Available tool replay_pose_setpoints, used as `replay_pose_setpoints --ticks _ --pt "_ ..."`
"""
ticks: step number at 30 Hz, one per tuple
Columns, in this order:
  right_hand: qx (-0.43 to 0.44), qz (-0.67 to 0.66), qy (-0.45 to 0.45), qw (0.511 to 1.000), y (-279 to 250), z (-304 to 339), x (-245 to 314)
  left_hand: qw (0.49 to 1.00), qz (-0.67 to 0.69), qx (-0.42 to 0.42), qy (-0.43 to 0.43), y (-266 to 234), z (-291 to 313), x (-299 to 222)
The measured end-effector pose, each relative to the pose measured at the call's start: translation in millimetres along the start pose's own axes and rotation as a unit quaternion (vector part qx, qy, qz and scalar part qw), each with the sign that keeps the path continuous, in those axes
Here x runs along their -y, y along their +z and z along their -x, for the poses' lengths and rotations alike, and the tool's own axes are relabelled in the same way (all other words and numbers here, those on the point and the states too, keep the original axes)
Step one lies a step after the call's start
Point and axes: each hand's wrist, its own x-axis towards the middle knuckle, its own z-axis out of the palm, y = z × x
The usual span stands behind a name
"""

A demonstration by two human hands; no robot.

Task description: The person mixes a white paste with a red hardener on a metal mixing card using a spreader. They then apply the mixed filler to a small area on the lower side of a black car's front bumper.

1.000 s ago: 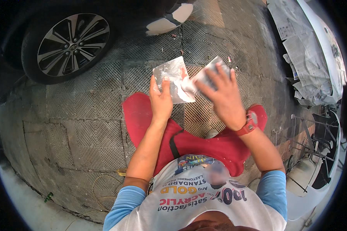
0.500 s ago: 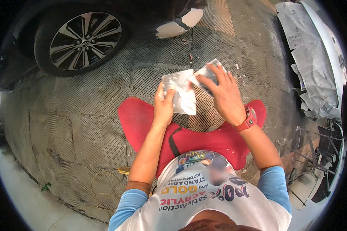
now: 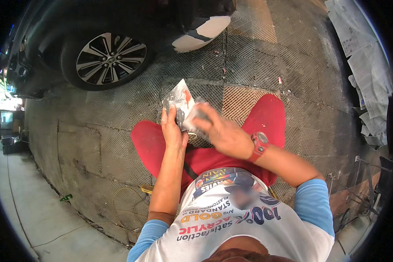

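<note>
My left hand (image 3: 174, 131) is closed on a thin, pale flat plate (image 3: 182, 88), tilted above my lap. Grey paste (image 3: 176, 108) is smeared over the plate, with a streak of orange-red (image 3: 188, 98) near its right edge. In my right hand (image 3: 229, 137) is a second flat, greyish-white plate (image 3: 193, 118), smeared by motion. Its edge meets or overlaps the lower right of the first plate; whether they touch, I cannot tell. My right fingers are bent over it and partly hide it.
Ahead on the left is a dark car's wheel (image 3: 111, 61), beside a bumper corner with a white patch (image 3: 203, 37). Paper sheets (image 3: 367, 70) cover a panel at the right. Ribbed mats (image 3: 113, 109) line the floor. A yellow object (image 3: 147, 188) lies behind my left knee.
My right hand has moved left and nearer to me, bringing its plate against or over the left one. The left plate has tilted and shifted left; its orange-red streak now shows.
</note>
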Motion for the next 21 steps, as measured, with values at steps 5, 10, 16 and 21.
replay_pose_setpoints --ticks 5,10,16,21 --pt "0.012 0.043 0.133 0.990 -25 3 -48 0.996 -0.075 0.010 -0.046 21 20 -12" --pt "-0.022 -0.335 0.129 0.933 -6 6 -40 0.997 -0.064 -0.031 0.021 40 12 -9" --pt "0.015 -0.573 0.267 0.775 -20 10 -42 0.968 -0.192 -0.029 0.156 39 1 -15" --pt "0.010 -0.466 0.293 0.835 -65 5 -79 0.996 -0.092 0.008 -0.005 42 15 -35"
